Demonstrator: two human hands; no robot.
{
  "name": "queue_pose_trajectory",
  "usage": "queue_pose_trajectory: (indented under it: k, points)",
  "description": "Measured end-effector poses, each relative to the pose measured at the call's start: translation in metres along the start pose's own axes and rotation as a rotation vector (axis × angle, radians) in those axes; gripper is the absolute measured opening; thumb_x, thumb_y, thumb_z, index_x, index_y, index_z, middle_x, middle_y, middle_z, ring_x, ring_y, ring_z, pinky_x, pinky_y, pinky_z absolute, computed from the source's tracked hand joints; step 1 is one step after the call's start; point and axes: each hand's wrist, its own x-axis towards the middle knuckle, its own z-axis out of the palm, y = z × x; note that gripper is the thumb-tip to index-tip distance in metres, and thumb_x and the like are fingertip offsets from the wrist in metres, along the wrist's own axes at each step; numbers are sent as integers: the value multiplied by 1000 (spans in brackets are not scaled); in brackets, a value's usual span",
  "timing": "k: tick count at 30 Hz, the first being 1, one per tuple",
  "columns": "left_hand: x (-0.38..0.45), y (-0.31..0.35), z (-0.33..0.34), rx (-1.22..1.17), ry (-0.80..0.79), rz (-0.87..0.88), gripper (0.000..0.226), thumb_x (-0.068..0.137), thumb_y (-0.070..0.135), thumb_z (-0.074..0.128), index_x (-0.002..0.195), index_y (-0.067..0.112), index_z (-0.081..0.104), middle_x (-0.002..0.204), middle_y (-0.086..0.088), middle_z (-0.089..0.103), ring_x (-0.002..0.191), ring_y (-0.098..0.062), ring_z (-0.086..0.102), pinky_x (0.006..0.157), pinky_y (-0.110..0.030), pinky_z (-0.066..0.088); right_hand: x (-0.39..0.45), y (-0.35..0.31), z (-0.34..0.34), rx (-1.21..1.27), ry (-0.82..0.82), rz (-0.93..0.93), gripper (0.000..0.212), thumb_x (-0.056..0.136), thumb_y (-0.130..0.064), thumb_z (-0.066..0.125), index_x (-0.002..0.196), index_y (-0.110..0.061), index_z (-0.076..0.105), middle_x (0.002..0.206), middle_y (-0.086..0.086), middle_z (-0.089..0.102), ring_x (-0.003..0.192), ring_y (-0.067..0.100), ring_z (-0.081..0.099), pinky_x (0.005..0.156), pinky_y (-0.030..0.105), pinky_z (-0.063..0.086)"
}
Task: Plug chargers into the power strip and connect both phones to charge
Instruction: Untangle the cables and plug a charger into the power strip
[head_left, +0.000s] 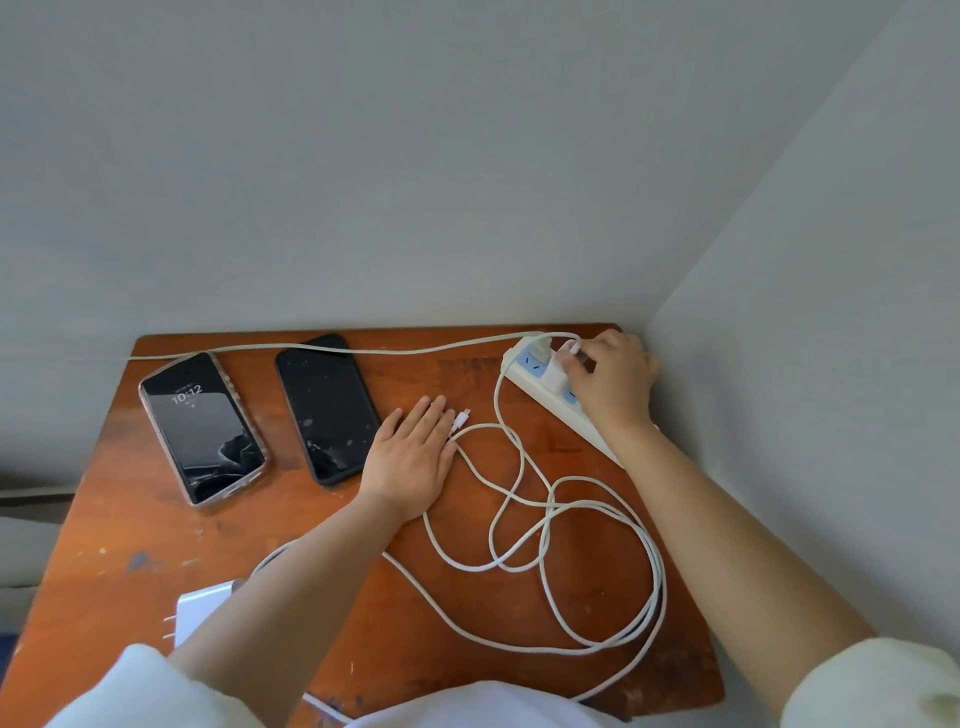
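A white power strip (524, 370) lies at the table's far right corner. A small white charger (554, 376) stands in one of its sockets, and my right hand (613, 382) grips this charger from the right. Its white cable (550, 525) coils loosely over the table, and the free plug end (461, 418) lies by the fingertips of my left hand (413, 457), which rests flat with fingers together. Two phones lie face up at the left: one with a lit screen (203, 427) and a dark one (326, 408). A second white charger (200, 609) lies near my left forearm.
The wooden table (114, 545) stands in a corner, with grey walls behind and to the right. The power strip's own cord (322, 351) runs along the back edge past the phones. Another white cable (324, 705) shows at the near edge.
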Motion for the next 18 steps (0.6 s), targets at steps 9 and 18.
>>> queue_pose_trajectory:
  k: [9,18]
  points:
    - [2,0,1,1,-15,-4,52,96,44,10,144,26,2,156,5,1,142,-12,-6,111,-31,-8,-15,-5,4,-10,115,-43,24,88,-18,57,93,3,67,97,22,67,102,37,51,82,43,32]
    - [1,-1,2,-2,-7,-4,52,96,44,10,144,25,2,156,5,2,142,-12,-5,110,-29,-10,5,1,0,-79,-10,-46,30,93,-26,48,96,-2,66,104,17,64,105,31,47,84,42,32]
